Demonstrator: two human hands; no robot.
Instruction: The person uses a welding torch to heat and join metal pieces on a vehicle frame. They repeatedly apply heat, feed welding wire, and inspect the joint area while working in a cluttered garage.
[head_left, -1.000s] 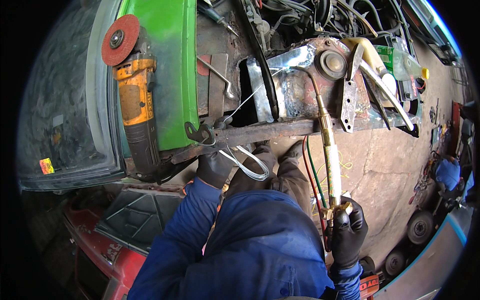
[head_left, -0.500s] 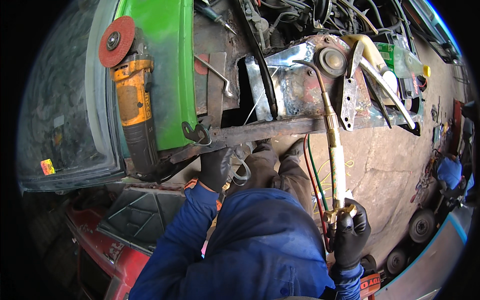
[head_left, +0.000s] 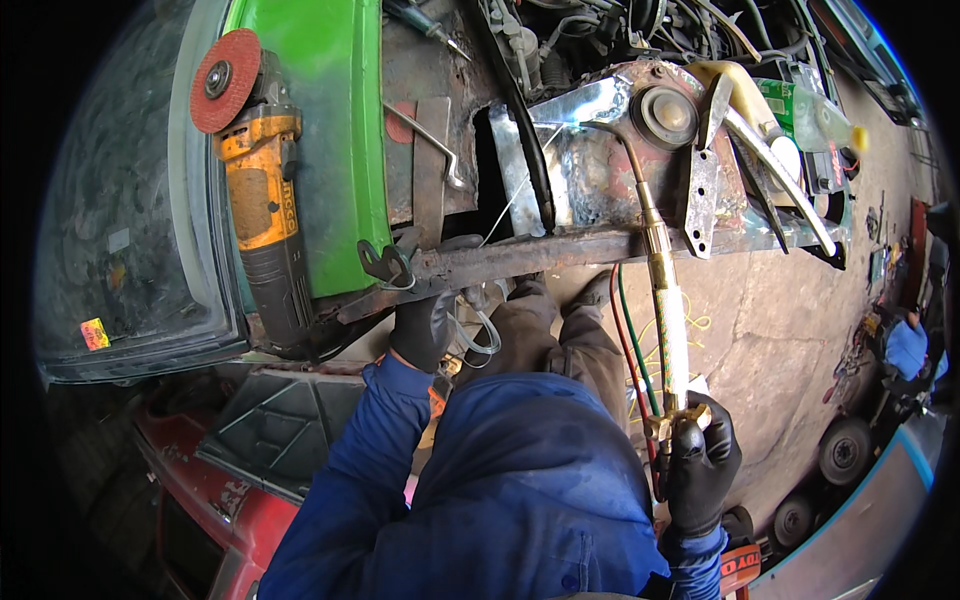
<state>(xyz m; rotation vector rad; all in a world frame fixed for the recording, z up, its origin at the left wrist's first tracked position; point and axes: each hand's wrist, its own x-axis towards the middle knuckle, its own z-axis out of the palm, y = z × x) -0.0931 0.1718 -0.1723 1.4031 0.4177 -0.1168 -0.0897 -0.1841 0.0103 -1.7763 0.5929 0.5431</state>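
Note:
My right hand (head_left: 703, 465), in a black glove, is closed round the valve end of a brass gas torch (head_left: 668, 325). The torch points away from me, and its bent tip lies over the bright, welded metal panel (head_left: 590, 175). No flame shows. My left hand (head_left: 425, 330), also gloved, is at the rusty rail (head_left: 540, 256), with dark fingertips showing above it. A thin wire (head_left: 520, 187) runs from those fingers towards the torch tip. Its loose coil (head_left: 487, 338) hangs beside the hand. The rail partly hides my left fingers.
An orange angle grinder (head_left: 262, 190) with a red disc lies beside the green body panel (head_left: 335, 150). A bent metal rod (head_left: 430, 145), a perforated bracket (head_left: 698, 205) and a plastic bottle (head_left: 815, 122) rest around the engine bay. Red and green hoses (head_left: 637, 355) hang below the torch.
My left hand has moved up slightly, and its fingertips now show over the rail. The wire's far end has come closer to the torch tip. My right hand keeps its hold.

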